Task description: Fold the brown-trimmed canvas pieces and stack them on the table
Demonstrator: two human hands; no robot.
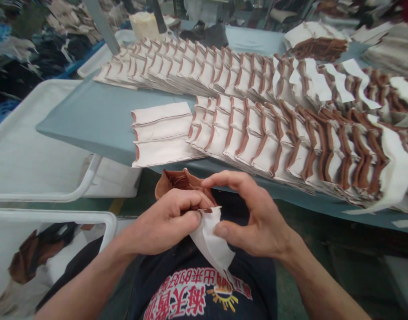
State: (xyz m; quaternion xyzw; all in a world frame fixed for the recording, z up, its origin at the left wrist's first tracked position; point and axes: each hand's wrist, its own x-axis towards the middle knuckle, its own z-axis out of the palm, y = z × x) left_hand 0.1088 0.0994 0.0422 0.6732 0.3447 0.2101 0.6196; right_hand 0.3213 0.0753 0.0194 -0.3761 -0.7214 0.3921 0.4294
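Low in front of my body hangs a brown leather-like piece (172,180) with an open, folded top. My left hand (172,218) is closed, its thumb and forefinger pinching the piece's edge together with a white strip of cloth (212,240) that hangs down. My right hand (250,213) is curved around the other side, thumb and forefinger wide apart. Its forefinger tip meets the brown edge, and the thumb tip lies at the white strip's side. The right hand's other fingers are mostly hidden.
Beyond my hands, a blue-grey table (80,115) carries two long rows of overlapping white and brown sewn pieces (237,129). White strips (390,164) lie over the right part. White plastic bins (40,133) stand at the left, one holding brown and white scraps (40,253).
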